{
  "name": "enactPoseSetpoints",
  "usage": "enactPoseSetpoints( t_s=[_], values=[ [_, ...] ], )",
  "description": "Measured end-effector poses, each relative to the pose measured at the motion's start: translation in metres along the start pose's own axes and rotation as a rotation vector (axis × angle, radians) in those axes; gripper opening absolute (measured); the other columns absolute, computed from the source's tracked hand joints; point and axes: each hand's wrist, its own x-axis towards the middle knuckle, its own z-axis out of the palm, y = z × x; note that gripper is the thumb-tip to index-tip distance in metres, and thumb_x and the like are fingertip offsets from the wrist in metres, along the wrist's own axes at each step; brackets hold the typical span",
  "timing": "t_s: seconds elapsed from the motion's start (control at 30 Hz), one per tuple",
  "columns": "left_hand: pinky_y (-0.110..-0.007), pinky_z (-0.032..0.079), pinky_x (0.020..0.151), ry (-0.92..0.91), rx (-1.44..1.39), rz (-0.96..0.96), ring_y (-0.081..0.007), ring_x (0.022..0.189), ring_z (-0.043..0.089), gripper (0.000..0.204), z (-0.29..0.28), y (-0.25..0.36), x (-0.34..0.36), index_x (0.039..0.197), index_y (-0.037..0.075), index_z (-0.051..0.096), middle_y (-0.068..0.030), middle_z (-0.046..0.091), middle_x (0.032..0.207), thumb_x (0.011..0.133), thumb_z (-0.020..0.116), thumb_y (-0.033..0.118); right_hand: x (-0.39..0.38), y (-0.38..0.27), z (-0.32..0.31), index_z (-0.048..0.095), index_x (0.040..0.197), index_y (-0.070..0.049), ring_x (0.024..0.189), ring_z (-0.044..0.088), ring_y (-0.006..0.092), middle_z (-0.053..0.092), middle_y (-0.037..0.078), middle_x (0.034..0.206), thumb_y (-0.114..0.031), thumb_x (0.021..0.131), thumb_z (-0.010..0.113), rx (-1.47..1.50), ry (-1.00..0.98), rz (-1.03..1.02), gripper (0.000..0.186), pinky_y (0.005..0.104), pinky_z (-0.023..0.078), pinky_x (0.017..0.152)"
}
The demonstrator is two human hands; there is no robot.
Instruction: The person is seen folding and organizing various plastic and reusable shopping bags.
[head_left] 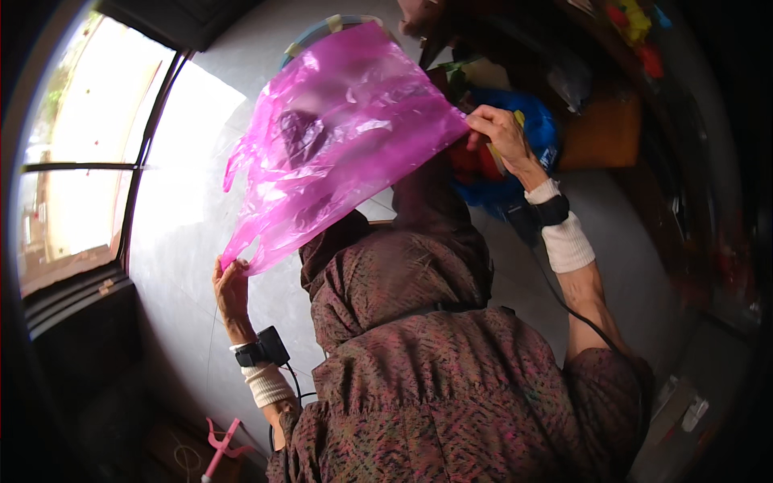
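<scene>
A pink translucent plastic carrier bag [354,121] is stretched out flat in the air between my two hands, in front of my lap. My left hand [231,286] pinches one of its handle loops at the lower left. At the right, my right hand [501,138] grips the bag's bottom corner between thumb and fingers. The second handle loop hangs free on the left side. A dark patch shows on or through the plastic; I cannot make out what it is. Behind the bag's top edge, a round rim [330,30] is partly covered.
By my right hand stands a blue plastic bag [527,109] with red and yellow things in it. Past it is a brown wooden piece [604,129]. A bright window or doorway [88,153] is at the left. A pink plastic stand-like piece [220,451] lies lower left.
</scene>
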Motion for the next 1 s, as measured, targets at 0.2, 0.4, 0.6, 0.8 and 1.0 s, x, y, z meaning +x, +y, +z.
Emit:
enactPoseSetpoints(
  t_s=[0.2, 0.4, 0.6, 0.8, 1.0],
  values=[
    [-0.03, 0.044, 0.075, -0.027, -0.17, 0.106, -0.0167, 0.073, 0.055, 0.011, -0.016, 0.005, -0.014, 0.087, 0.002, 0.054, -0.0076, 0.06, 0.077, 0.077, 0.055, 0.0, -0.015, 0.004, 0.006, 0.055, 0.07, -0.003, 0.054, 0.052, 0.0107, 0.053, 0.003, 0.06, -0.017, 0.087, 0.054, -0.094, 0.183, -0.09, 0.022, 0.0233, 0.042, 0.055],
    [-0.036, 0.043, 0.087, -0.095, 0.097, -0.034, -0.0219, 0.104, 0.054, 0.049, -0.023, 0.014, -0.022, 0.124, 0.0, 0.044, -0.0106, 0.057, 0.108, 0.081, 0.057, 0.018, -0.054, 0.039, -0.022, 0.057, 0.079, -0.001, 0.063, 0.052, 0.0089, 0.056, 0.001, 0.068, -0.018, 0.086, 0.057, -0.396, -0.25, 0.103, 0.019, 0.0234, 0.041, 0.059],
    [-0.038, 0.041, 0.089, 0.164, 0.762, 0.069, -0.0217, 0.108, 0.052, 0.065, 0.049, 0.072, 0.061, 0.134, 0.011, 0.037, -0.0079, 0.055, 0.112, 0.085, 0.055, 0.05, 0.035, 0.0, -0.046, 0.059, 0.099, -0.005, 0.064, 0.057, 0.01, 0.058, 0.002, 0.074, -0.022, 0.089, 0.055, -0.179, -0.155, 0.077, 0.021, 0.0227, 0.047, 0.058],
    [-0.036, 0.046, 0.075, 0.135, 0.821, -0.107, -0.0292, 0.101, 0.056, 0.072, 0.056, 0.06, 0.157, 0.134, 0.006, 0.036, -0.019, 0.056, 0.114, 0.081, 0.063, 0.047, 0.12, -0.046, 0.006, 0.059, 0.098, -0.005, 0.061, 0.061, 0.014, 0.06, 0.006, 0.075, -0.029, 0.086, 0.059, 0.056, -0.01, 0.046, 0.027, 0.0249, 0.049, 0.054],
    [-0.026, 0.044, 0.058, 0.078, 0.693, -0.083, -0.0146, 0.07, 0.054, 0.044, 0.051, 0.059, 0.163, 0.112, 0.0, 0.055, -0.0071, 0.056, 0.08, 0.083, 0.063, 0.033, 0.142, -0.054, 0.022, 0.064, 0.084, -0.005, 0.056, 0.058, 0.0102, 0.062, 0.002, 0.069, -0.02, 0.08, 0.067, -0.064, -0.087, -0.043, 0.016, 0.023, 0.05, 0.054]
  ],
)
